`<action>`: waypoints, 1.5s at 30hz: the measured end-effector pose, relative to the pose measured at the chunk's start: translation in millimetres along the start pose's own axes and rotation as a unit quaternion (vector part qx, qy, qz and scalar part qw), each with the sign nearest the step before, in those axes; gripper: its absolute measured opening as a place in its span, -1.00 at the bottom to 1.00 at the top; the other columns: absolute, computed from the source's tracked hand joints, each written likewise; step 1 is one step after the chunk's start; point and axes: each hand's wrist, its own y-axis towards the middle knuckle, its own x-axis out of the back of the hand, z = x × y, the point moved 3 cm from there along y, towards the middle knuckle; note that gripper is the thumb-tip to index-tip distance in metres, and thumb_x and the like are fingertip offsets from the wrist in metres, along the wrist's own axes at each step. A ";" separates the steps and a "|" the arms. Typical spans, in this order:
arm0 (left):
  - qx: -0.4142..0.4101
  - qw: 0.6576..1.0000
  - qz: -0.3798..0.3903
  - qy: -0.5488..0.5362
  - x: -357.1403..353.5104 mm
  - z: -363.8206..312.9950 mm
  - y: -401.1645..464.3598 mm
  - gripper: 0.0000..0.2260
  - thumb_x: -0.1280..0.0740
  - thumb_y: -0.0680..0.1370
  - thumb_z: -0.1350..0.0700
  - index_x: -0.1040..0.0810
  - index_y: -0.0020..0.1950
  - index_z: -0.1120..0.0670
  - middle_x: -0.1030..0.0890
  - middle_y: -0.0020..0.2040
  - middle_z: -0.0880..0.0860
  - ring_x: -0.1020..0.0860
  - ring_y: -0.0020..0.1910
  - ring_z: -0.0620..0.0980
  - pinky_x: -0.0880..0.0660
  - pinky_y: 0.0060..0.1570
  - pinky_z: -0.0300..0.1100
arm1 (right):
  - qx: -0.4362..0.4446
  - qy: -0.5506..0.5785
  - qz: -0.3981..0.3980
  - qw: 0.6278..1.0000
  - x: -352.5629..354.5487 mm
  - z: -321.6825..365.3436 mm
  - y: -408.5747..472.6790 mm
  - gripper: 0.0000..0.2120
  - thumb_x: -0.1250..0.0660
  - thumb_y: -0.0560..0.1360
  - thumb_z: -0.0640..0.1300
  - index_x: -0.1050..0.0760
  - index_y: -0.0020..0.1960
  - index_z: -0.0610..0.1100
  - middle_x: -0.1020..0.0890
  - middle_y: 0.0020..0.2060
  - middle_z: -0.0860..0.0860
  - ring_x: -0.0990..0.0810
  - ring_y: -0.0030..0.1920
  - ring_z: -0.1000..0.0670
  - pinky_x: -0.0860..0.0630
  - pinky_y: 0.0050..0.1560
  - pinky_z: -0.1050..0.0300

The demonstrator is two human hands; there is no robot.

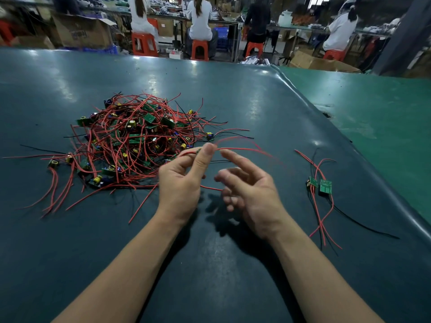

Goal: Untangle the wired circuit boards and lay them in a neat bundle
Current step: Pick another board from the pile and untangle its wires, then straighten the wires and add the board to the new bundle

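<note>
Two hands work above a table (233,264): left hand (180,180) pinches a wired board (198,151) beside the tangled pile (130,138); right hand (251,194) hangs loosely spread.

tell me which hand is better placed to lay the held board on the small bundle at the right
Right. The right hand is open and nearer the small bundle. The left hand pinches the held board's red wires, near the tangled pile.

Left hand (180,180) pinches red wires (242,149); right hand (249,192) spread beside.
</note>
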 end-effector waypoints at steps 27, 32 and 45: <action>-0.180 0.881 -0.045 0.435 10.9 -4.8 -2.5 -0.88 -0.35 0.53 0.07 -0.66 -0.09 0.08 -0.65 -0.15 -0.02 -0.53 -0.09 0.10 -0.45 -0.04 0.02 | 0.087 0.302 -0.424 0.849 53.4 22.8 -14.2 -0.64 -0.36 0.54 0.12 -0.44 -0.15 -0.18 -0.66 -0.29 -0.10 -0.71 -0.24 -0.07 -0.58 -0.36 0.23; -0.044 0.785 -0.052 0.616 38.5 9.0 13.3 -0.66 -0.34 0.52 0.00 -0.54 0.28 0.06 -0.54 0.22 0.07 -0.40 0.21 0.16 -0.30 0.15 0.03 | 0.055 0.213 -0.406 0.887 49.3 19.8 -9.8 -0.69 -0.21 0.61 0.02 -0.50 -0.22 -0.12 -0.60 -0.39 0.00 -0.57 -0.44 0.04 -0.40 -0.48 0.31; -0.268 0.828 -0.148 0.471 35.9 -20.3 8.4 -0.68 -0.45 0.51 0.14 -0.61 0.23 0.23 -0.59 -0.05 0.23 -0.55 -0.11 0.22 -0.47 -0.10 0.02 | 0.022 0.000 -0.144 0.989 10.1 9.9 -0.2 -0.77 -0.30 0.58 -0.18 -0.60 -0.24 -0.13 -0.57 -0.44 -0.05 -0.42 -0.55 0.04 -0.30 -0.57 0.30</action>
